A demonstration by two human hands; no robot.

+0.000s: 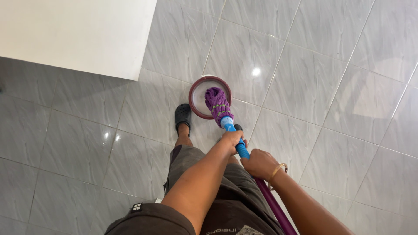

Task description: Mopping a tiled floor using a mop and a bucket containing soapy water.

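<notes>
A black rubber clog (183,115) is planted on the glossy grey tiled floor (305,87), just left of the maroon-rimmed round bucket (197,93) holding the purple string mop head (217,103). The blue-and-purple mop handle (240,148) is gripped by the left hand (231,140) and, nearer, the right hand (260,164). A slip is judged possible if water is spilled, or the bucket tipped by sideways leverage.

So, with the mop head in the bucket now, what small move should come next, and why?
Probably press the handle a little further down. The purple mop head sits only partly inside the round bucket, with its strands bunched near the rim. Both hands, left hand and right hand, grip the handle close together, so a short downward push seems easy.
</notes>
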